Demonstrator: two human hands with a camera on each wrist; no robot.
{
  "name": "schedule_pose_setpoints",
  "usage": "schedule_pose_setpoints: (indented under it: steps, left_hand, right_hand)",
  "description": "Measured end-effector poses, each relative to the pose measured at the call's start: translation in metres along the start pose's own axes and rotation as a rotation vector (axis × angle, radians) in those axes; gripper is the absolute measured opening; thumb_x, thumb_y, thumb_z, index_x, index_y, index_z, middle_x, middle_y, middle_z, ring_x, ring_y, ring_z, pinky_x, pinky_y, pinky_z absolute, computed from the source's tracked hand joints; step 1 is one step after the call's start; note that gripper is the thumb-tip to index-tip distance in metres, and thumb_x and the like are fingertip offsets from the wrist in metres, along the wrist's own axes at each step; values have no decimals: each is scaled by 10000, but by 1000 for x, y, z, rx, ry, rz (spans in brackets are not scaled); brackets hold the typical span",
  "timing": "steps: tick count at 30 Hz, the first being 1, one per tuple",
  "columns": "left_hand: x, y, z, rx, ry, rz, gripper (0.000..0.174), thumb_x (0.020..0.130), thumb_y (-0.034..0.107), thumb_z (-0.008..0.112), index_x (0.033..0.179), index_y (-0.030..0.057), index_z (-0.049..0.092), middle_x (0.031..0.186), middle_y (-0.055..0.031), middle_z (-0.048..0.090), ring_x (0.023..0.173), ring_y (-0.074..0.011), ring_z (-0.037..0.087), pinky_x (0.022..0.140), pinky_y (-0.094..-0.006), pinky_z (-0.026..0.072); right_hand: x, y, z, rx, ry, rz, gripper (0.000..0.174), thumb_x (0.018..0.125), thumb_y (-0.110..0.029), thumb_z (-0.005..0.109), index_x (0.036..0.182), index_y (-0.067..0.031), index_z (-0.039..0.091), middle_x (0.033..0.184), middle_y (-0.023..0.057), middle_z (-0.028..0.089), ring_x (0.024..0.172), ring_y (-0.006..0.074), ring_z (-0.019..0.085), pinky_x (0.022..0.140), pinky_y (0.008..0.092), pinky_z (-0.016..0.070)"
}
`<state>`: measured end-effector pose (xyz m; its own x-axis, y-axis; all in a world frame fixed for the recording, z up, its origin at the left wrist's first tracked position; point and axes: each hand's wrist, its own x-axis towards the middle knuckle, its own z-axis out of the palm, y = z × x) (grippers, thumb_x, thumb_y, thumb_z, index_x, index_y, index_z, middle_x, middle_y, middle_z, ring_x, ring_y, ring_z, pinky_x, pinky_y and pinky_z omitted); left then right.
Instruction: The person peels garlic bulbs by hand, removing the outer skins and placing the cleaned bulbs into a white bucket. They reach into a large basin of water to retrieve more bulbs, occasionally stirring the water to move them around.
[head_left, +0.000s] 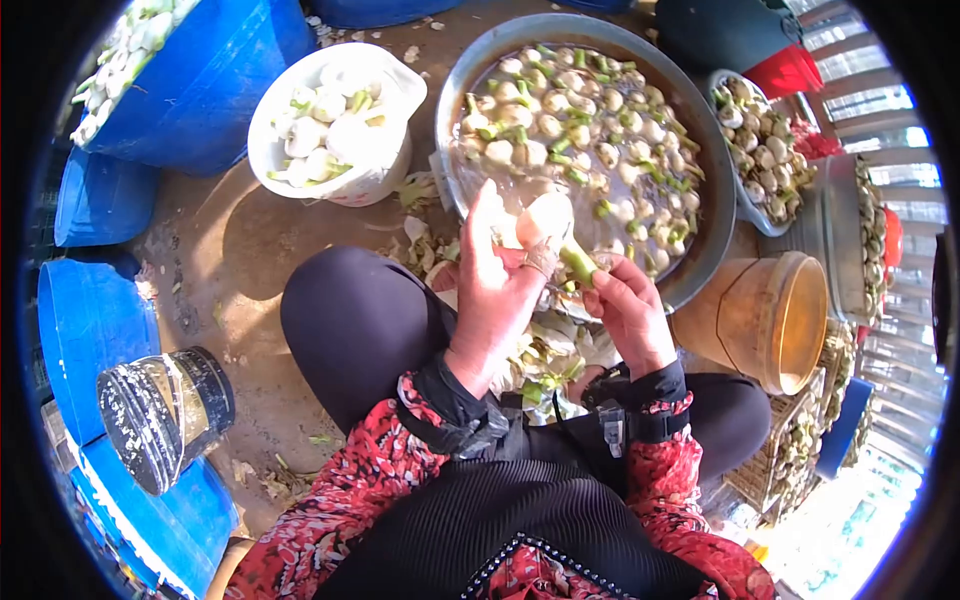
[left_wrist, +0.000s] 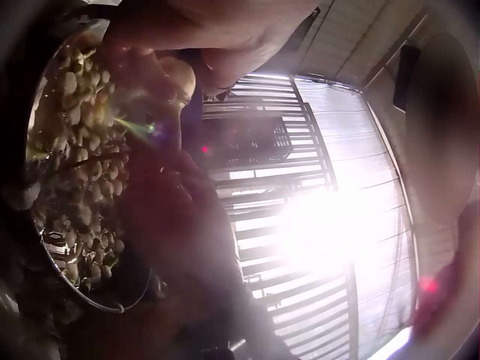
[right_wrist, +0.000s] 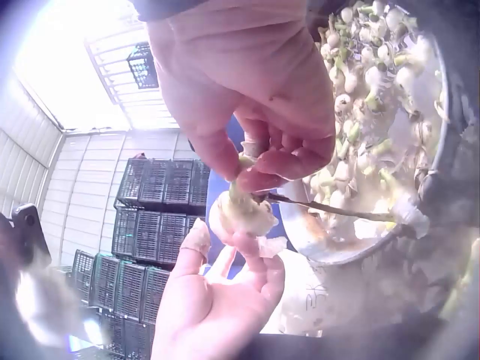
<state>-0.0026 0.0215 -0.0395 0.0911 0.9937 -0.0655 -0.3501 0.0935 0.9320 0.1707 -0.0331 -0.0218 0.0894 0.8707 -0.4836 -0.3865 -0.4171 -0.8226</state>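
Above the lap, the left hand (head_left: 495, 290) holds a white round bulb with a green stalk (head_left: 545, 222), with the thumb and lightly curled fingers around it. The right hand (head_left: 630, 312) pinches the stalk end with closed fingertips. Just behind stands a big grey metal basin (head_left: 446, 110) full of such bulbs. Further left is a white plastic bucket (head_left: 380, 180).

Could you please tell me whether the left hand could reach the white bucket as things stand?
Probably yes: the white bucket stands open just beyond the left knee, nothing between, though the left hand holds a bulb.
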Motion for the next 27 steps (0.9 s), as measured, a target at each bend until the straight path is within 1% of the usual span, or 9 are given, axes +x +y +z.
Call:
schedule_pose_setpoints:
  steps: [2, 5, 8, 9, 14, 16, 17, 21, 27]
  left_hand:
    - [-3, 10, 4, -40, -22, -97, 780, 882, -31, 706, 1524, 42, 270, 1405, -126, 462, 1104, -157, 606, 901, -274, 540]
    - [-6, 12, 8, -199, -223, -279, 748, 872, -28, 719, 1498, 58, 319, 1369, -105, 507, 1124, -139, 585, 906, -267, 528]
    - [-10, 19, 6, 629, -222, 338, 769, 760, -58, 735, 1445, 100, 424, 1299, -142, 566, 1195, -303, 598, 975, -385, 507]
    - [-10, 27, 9, 685, -275, 409, 824, 704, -60, 726, 1456, 107, 433, 1309, -167, 550, 1226, -379, 562, 1022, -431, 476]
    - [-16, 32, 8, 579, -529, 410, 801, 782, -56, 684, 1508, 126, 397, 1283, -158, 579, 1213, -338, 592, 994, -380, 500]
    - [-21, 36, 6, 268, -459, 38, 683, 851, -9, 690, 1477, 129, 452, 1281, -158, 586, 1100, -315, 660, 933, -355, 535]
    - [-19, 41, 5, 436, -421, 99, 502, 918, 21, 678, 1399, 25, 533, 1279, -121, 628, 1030, -174, 674, 915, -272, 525]
    - [-17, 42, 3, 677, -349, 221, 237, 918, 76, 702, 1138, -14, 707, 1044, -118, 738, 962, -157, 700, 862, -272, 534]
    - [-19, 31, 2, 695, -257, 177, 210, 907, 51, 691, 1111, 19, 730, 969, -122, 752, 873, -173, 721, 795, -278, 546]
  right_hand:
    - [-13, -1, -4, 86, -35, -32, 228, 965, -143, 630, 1156, -20, 613, 908, 6, 635, 787, 108, 583, 746, 248, 455]
    - [-24, -6, -6, -303, -80, -65, 308, 979, -197, 630, 1210, 6, 601, 977, 58, 672, 843, 118, 622, 717, 259, 463]
    - [-32, -8, 9, -495, 283, -276, 405, 982, -264, 639, 1287, -5, 579, 999, 64, 681, 848, 120, 643, 677, 259, 476]
    - [-37, -18, 13, -357, 237, -222, 464, 977, -284, 653, 1347, -21, 552, 986, 67, 678, 837, 121, 654, 664, 256, 496]
    - [-38, -10, 15, -77, 70, -239, 606, 908, -178, 738, 1435, -74, 456, 1072, 72, 644, 917, 114, 637, 716, 246, 525]
    - [-47, -9, 16, -97, 56, -288, 592, 906, -147, 731, 1428, -76, 461, 1110, 71, 621, 956, 107, 620, 741, 253, 536]
    - [-49, -7, 15, -89, 53, -291, 587, 896, -135, 736, 1416, -73, 470, 1179, 83, 605, 960, 111, 618, 778, 259, 537]
    - [-49, 0, 14, -138, 103, -386, 587, 882, -130, 743, 1402, -67, 478, 1202, 91, 598, 960, 113, 612, 803, 264, 529]
    - [-46, 12, 26, -175, 225, -339, 598, 839, -116, 755, 1365, -62, 474, 1112, 62, 609, 894, 87, 600, 778, 253, 519]
